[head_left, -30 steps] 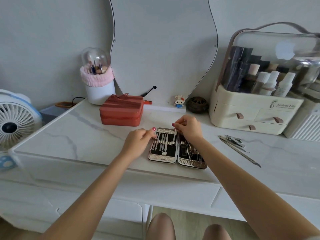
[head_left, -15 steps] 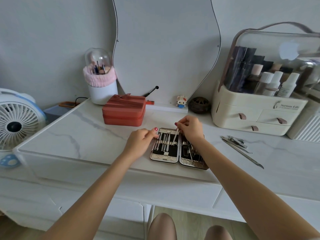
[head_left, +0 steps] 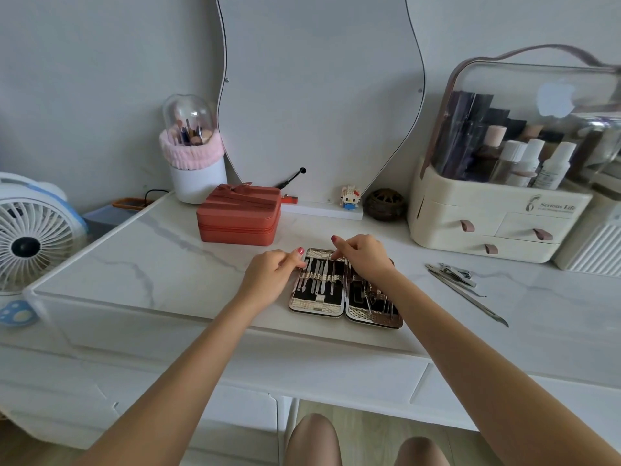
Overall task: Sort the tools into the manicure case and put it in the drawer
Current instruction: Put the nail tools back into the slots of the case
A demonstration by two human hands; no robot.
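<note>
Little has changed: right hand (head_left: pixel 364 255) still pinches a tool into the case (head_left: pixel 319 306); left hand (head_left: pixel 274 272), curled, steadies its nine-o'clock edge.

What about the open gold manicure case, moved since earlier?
No. The manicure case keeps its spot front-right of the red zippered box.

manicure case (head_left: pixel 317 302): gold mesh-textured rim, black lining, silver tools
jewellery box (head_left: pixel 239 215): terracotta red
tabletop (head_left: pixel 161 260): white marble, grey veining
brush holder (head_left: pixel 196 178): white, pink fluffy band
cosmetic organiser (head_left: pixel 484 213): cream, brown pulls
fan (head_left: pixel 30 237): white, blue trim
fingernails (head_left: pixel 300 251): red polish
</note>
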